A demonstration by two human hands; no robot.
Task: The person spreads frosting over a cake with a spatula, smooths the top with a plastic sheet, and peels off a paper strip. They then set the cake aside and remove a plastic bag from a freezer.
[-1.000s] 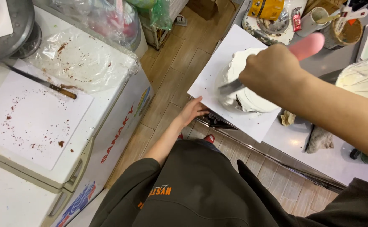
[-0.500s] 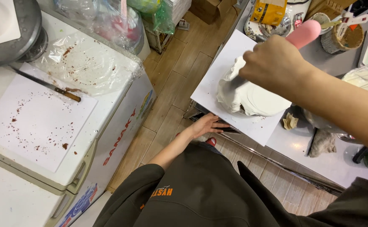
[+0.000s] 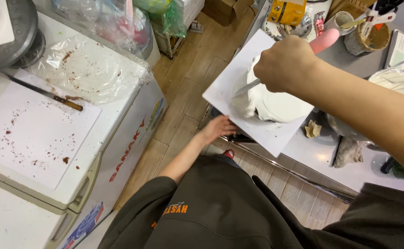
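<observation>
White frosted cake (image 3: 269, 103) sits on a white square board (image 3: 239, 99) that overhangs the counter edge, so the near side is open to the tool. Only 1 view, head camera.

Right hand (image 3: 287, 64) is fisted tight around a pink handle (image 3: 324, 40); the metal spatula blade (image 3: 245, 87) lies flat against the cake's left side, likely angled that way to smooth the cream. Left hand (image 3: 218, 128) reaches under the board's lower edge, fingers spread loosely, touching the board or the dark stand below it; cannot tell which, probably steadying or turning.

Containers: a bowl (image 3: 395, 83) at right holds white cream, only part in view. A brown tub (image 3: 370, 39) behind holds a tool with a pale handle; contents unclear. A small white cup (image 3: 342, 20) beside it also has a stick in it.

Left side: white chest freezer (image 3: 119, 138) carries a crumb-speckled white sheet (image 3: 40, 133), a wooden-handled knife (image 3: 45, 92) and crumpled clear plastic wrap (image 3: 91, 74) with brown smears, parked well apart from the cake.
</observation>
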